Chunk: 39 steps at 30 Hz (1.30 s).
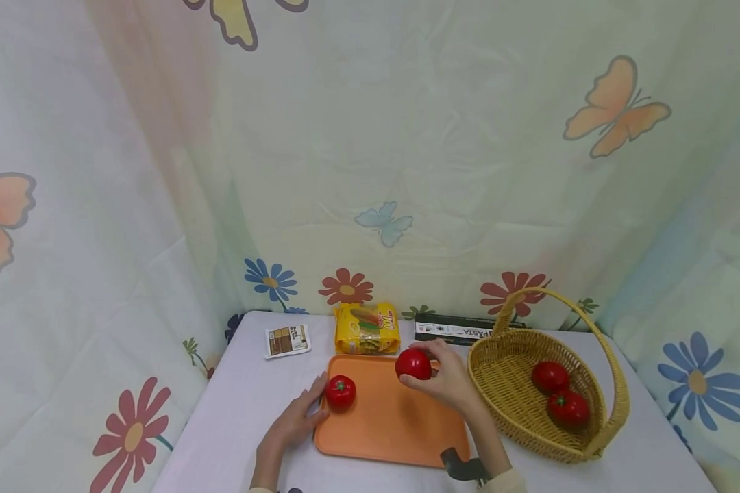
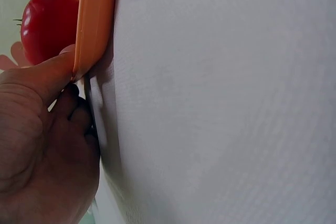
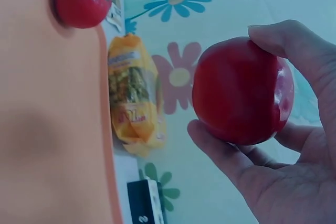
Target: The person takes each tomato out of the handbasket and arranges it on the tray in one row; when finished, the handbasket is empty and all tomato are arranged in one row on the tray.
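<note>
Over there, the right hand point(image 1: 449, 381) grips a tomato point(image 1: 413, 364) above the orange tray point(image 1: 379, 431). Loosely outstretched, the left hand point(image 1: 294, 418) touches the tray's nine o'clock rim, beside a second tomato point(image 1: 341, 392).

The head view looks forward and down from above the near side of the counter point(image 1: 225, 404), wide enough to reach the backdrop point(image 1: 456, 178). Turned sideways, the left wrist view sits low against the tray point(image 2: 97, 19); the right, also sideways, faces the backdrop past a close tomato point(image 3: 236, 93), sharing the yellow packet point(image 3: 134, 114) with the head view.
</note>
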Motion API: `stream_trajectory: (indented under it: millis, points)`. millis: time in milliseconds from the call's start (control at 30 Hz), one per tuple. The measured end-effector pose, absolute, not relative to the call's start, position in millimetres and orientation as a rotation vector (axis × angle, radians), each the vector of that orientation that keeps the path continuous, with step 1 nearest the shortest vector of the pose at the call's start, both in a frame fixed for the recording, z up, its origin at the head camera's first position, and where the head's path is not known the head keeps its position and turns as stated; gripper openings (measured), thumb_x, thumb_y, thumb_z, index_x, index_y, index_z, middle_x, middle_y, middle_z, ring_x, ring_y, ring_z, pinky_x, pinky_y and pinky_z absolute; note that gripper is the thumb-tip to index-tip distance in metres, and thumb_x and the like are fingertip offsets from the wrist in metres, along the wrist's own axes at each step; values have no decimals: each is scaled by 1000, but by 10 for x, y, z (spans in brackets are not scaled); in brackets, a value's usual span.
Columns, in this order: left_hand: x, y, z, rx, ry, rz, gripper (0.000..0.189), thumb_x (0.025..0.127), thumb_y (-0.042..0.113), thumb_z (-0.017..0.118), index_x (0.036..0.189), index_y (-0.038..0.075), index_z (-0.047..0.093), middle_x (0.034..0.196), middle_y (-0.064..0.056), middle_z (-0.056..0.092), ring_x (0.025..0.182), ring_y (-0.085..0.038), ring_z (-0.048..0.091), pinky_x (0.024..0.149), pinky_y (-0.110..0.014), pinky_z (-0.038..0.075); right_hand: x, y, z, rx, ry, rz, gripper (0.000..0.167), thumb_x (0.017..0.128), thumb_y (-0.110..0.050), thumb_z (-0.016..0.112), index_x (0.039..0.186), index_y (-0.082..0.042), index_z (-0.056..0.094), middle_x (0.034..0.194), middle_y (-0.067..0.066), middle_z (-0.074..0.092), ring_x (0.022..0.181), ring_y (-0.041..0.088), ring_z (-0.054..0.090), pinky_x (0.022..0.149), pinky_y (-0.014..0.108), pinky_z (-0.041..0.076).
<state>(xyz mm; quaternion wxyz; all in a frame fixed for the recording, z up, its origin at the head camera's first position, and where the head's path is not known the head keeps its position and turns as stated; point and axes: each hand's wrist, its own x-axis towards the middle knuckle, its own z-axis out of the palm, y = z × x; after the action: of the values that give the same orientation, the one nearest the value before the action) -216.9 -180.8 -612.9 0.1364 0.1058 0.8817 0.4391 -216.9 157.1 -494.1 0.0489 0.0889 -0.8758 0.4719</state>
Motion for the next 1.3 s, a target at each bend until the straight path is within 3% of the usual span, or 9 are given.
stream_trajectory:
  millis: [200, 433, 667, 933, 1300]
  points:
    - [-2168, -1793, -6120, 295, 2552, 1259, 77, 105, 23, 71, 171, 19, 32, 176, -11, 31, 164, -41, 21, 131, -68, 15, -2146, 1489, -4999, 205, -2660, 1540, 55, 79, -24, 97, 125, -8, 72, 123, 10, 70, 112, 32, 67, 86, 46, 68]
    - [-2170, -1812, -6144, 297, 2551, 1256, 77, 105, 23, 71, 171, 17, 32, 176, -12, 30, 164, -41, 20, 131, -67, 14, -2148, 1415, -5134, 238, -2648, 1642, 49, 79, -25, 98, 120, -10, 74, 113, 4, 74, 101, 22, 69, 85, 39, 68]
    - [-2150, -1797, -6123, 276, 2545, 1255, 78, 105, 23, 71, 172, 19, 32, 177, -11, 31, 164, -43, 20, 130, -69, 15, -2175, 1360, -5258, 348, -2649, 1749, 51, 82, -19, 96, 123, -6, 69, 118, 9, 74, 108, 26, 70, 87, 41, 68]
    - [-2142, -1785, -6094, 268, 2552, 1260, 78, 105, 23, 71, 172, 19, 31, 176, -12, 31, 164, -45, 20, 130, -70, 15, -2234, 1230, -5441, 310, -2701, 1783, 70, 80, -21, 98, 140, -5, 67, 135, 13, 70, 114, 31, 66, 90, 44, 66]
    - [-2155, -1791, -6118, 291, 2558, 1260, 78, 104, 21, 71, 171, 19, 32, 176, -12, 31, 164, -41, 21, 131, -68, 14, -2291, 1075, -5679, 267, -2761, 1771, 62, 74, -6, 97, 125, -5, 60, 124, 13, 69, 115, 34, 63, 96, 51, 64]
